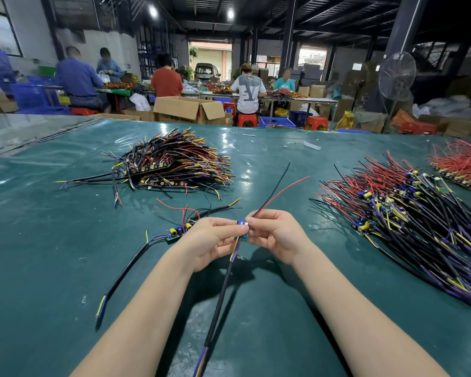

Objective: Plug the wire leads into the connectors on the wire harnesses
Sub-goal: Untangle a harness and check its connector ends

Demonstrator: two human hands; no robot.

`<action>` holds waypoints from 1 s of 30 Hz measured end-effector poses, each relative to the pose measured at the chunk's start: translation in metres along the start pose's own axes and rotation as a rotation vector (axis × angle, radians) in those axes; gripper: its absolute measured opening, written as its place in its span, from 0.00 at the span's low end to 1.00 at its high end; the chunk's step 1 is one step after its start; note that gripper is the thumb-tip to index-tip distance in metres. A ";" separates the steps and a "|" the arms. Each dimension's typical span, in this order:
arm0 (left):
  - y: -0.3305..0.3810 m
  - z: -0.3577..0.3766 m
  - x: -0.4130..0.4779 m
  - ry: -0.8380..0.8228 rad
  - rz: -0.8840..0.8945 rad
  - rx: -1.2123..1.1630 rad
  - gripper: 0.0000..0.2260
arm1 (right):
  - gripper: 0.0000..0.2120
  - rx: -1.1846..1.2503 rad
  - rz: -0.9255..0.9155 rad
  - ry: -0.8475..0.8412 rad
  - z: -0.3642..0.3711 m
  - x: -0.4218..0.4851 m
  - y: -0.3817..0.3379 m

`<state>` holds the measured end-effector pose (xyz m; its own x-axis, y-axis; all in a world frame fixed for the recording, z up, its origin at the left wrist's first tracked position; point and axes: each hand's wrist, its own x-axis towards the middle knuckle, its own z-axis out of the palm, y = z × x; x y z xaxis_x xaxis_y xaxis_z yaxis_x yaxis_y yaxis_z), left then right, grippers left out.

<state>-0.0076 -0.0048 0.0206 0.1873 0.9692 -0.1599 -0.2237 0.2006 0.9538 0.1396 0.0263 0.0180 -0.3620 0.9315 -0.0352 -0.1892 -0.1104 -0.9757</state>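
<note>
Fingers [254, 225] of both hands close on one small board [242, 226], held just above the worktop [65, 240] at near centre. The left hand [211, 240] pinches the board's left side with its fingers curled in. The right hand [276, 235] pinches two leads [264, 204] at the board's right end. Both forearms reach in from the near edge and converge at the board.

One lead is red and one is black. They rise together from the right fingertips toward the far right, then fan apart, the black one steeper. One black cable [220, 289] leaves the board's near side and runs almost straight to the near edge, with blue and yellow cores bared at its near end. Whether the lead ends are seated in the board I cannot tell, since the fingertips cover the joint.

A second board [174, 235] lies flat just left of the left hand, its own cable trailing to the near left. Three piles lie on the worktop: a left pile [174, 161] of black, yellow and red wires at far left, a larger right pile [405, 221], and a red pile [462, 164] at far right. Five people [166, 83] sit far behind the worktop.
</note>
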 end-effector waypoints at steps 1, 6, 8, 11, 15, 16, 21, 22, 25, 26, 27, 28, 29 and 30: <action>0.001 -0.001 0.000 -0.007 0.000 0.003 0.02 | 0.10 0.015 -0.002 0.011 0.000 0.000 0.000; 0.001 0.002 -0.004 -0.124 -0.059 0.122 0.06 | 0.09 0.132 0.008 0.186 -0.018 0.001 -0.006; 0.000 0.004 -0.006 -0.184 -0.089 0.193 0.06 | 0.10 0.159 0.004 0.257 -0.026 0.003 -0.006; -0.002 0.005 -0.007 -0.230 -0.128 0.278 0.05 | 0.10 0.160 -0.026 0.392 -0.035 0.005 -0.003; -0.002 0.006 -0.008 -0.245 -0.148 0.316 0.05 | 0.10 0.140 -0.115 0.528 -0.039 0.009 0.000; -0.002 0.005 -0.008 -0.250 -0.149 0.317 0.05 | 0.10 0.172 -0.125 0.560 -0.039 0.010 0.000; -0.003 0.005 -0.011 -0.306 -0.154 0.326 0.08 | 0.15 0.570 -0.082 0.673 -0.053 0.007 -0.008; -0.003 0.006 -0.011 -0.276 -0.136 0.296 0.08 | 0.17 0.619 -0.071 0.671 -0.055 0.006 -0.010; -0.002 0.004 -0.006 -0.048 -0.053 0.072 0.05 | 0.18 0.460 -0.015 0.607 -0.049 0.005 -0.009; -0.001 0.003 -0.004 0.006 -0.033 0.008 0.04 | 0.16 0.368 0.024 0.535 -0.044 0.005 -0.007; 0.000 0.002 -0.004 0.030 -0.021 -0.037 0.04 | 0.14 0.277 0.079 0.432 -0.038 0.005 -0.006; 0.000 0.001 -0.003 0.030 -0.015 -0.068 0.03 | 0.13 0.207 0.144 0.307 -0.030 0.003 -0.006; 0.000 0.001 -0.003 0.016 -0.013 -0.084 0.03 | 0.12 0.178 0.198 0.186 -0.023 0.001 -0.006; -0.001 0.001 -0.003 -0.001 -0.014 -0.084 0.03 | 0.13 0.181 0.230 0.089 -0.016 0.000 -0.006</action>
<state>-0.0073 -0.0079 0.0204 0.1923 0.9659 -0.1731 -0.3003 0.2259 0.9267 0.1552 0.0323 0.0203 -0.3341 0.9009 -0.2771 -0.2742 -0.3742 -0.8859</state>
